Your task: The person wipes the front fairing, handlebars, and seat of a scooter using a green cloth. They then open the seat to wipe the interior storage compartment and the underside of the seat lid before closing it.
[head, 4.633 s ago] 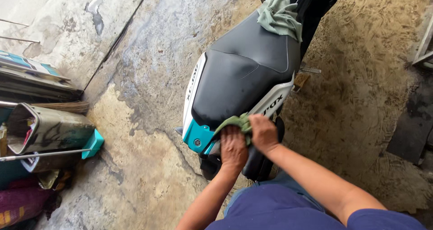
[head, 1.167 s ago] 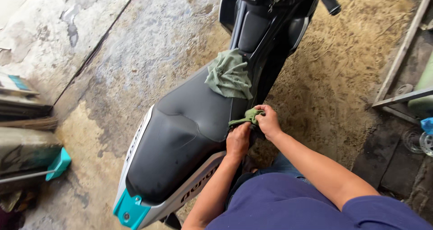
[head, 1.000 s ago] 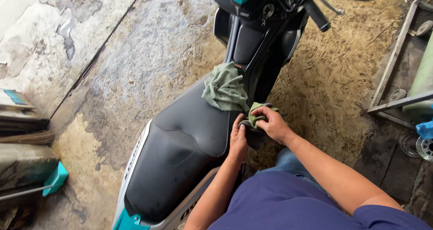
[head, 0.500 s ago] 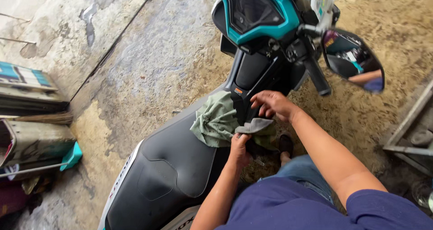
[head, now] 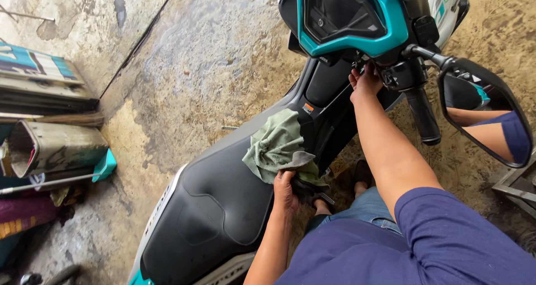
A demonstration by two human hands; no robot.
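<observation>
Head view: my left hand [head: 286, 193] rests on the black scooter seat [head: 223, 212], grip pinching the green rag [head: 279, 145] so it stays draped there. My right hand [head: 365, 83] reaches under the handlebar [head: 420, 109]; its grip I cannot tell.

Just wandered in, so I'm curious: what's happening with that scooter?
A person stands beside a teal and black scooter. Their right hand reaches up under the handlebar, by the mirror. Their left hand rests at the seat edge, touching a crumpled green cloth lying on the seat's front.
</observation>
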